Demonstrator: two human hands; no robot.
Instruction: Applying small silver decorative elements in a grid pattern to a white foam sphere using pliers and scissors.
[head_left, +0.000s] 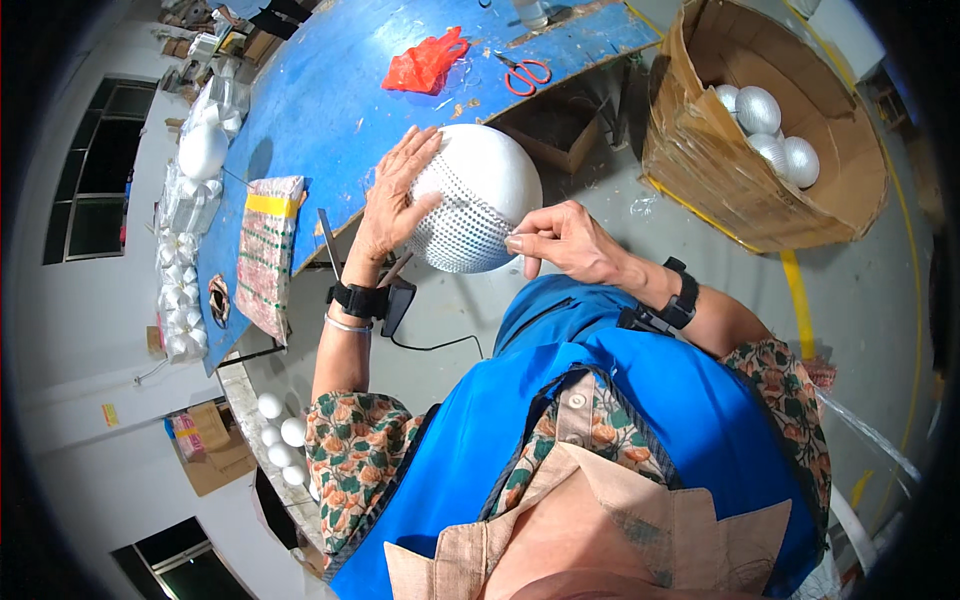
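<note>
A large white ball (490, 165) is in front of me at the edge of the blue table. Its lower part is covered with rows of small shiny, grey-looking dots (455, 232); the upper part is plain and smooth. My left hand (398, 195) holds the ball from its left side, fingers stretched along the surface and thumb toward the dotted rows. At the ball's lower right, my right hand (565, 243) is closed in a pinch against the edge of the dotted area. What lies between its fingertips is too small to make out.
On the blue table (310, 100) lie a red plastic bag (427, 62), red-handled scissors (522, 75) and a patterned packet (270, 250). A big cardboard box (700, 190) with several silvery balls (758, 110) stands at right. More white balls (280, 455) sit at lower left.
</note>
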